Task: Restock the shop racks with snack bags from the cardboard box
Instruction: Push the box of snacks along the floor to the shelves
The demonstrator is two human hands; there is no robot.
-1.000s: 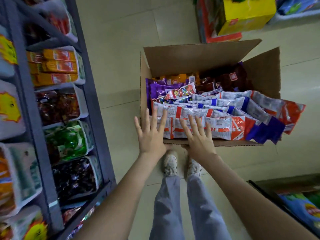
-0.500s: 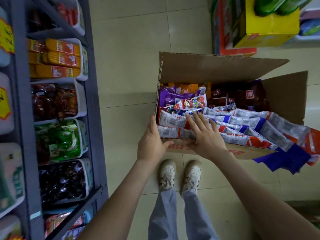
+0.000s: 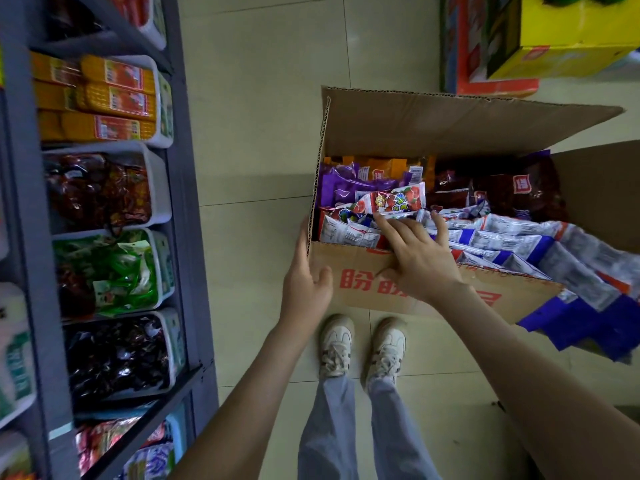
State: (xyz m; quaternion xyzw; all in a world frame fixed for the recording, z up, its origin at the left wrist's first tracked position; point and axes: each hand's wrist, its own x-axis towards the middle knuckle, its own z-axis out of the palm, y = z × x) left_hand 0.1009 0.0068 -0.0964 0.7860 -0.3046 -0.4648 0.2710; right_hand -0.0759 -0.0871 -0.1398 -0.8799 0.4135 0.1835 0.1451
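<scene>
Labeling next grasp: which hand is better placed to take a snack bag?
Right. The right hand is over the cardboard box, fingers on the snack bags; the left hand holds the box's outer corner.

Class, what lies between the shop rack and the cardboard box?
Bare tiled floor separates the rack from the cardboard box; the left hand holds the box's near left corner at the gap's edge. The head view shows this.

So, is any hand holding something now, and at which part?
The left hand grips the cardboard box at its near-left corner, thumb on the front wall. The right hand holds nothing; its fingers lie spread on the snack bags.
</scene>
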